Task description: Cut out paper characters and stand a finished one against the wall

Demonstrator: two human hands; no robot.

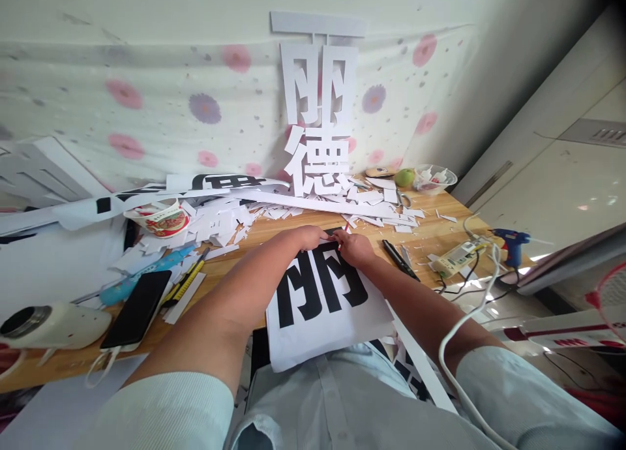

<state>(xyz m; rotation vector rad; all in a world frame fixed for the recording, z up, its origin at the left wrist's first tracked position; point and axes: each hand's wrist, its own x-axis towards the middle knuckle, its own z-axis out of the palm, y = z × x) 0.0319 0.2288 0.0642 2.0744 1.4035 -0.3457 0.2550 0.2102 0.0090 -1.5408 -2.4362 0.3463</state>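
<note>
A white paper sheet (313, 345) printed with a large black Chinese character lies over the table's front edge and hangs toward my lap. My left hand (312, 239) is closed at the sheet's top edge, its fingertips pinched on the paper. Close beside it, my right hand (356, 248) is closed around a slim red stick-like tool (347, 227), most of it hidden by the fingers. Both hands' fingertips almost meet over the character's top stroke. A black marker pen (400, 259) lies to the right of my right hand.
White cut-out characters (320, 104) lean against the flowered wall covering. Paper scraps (215, 222) and a paper bowl (163, 218) stand left. A phone (137, 310), yellow cutter (188, 280) and bottle (59, 326) lie nearer. Rightward are a power strip (457, 259), blue glue gun (512, 244) and white cable (457, 336).
</note>
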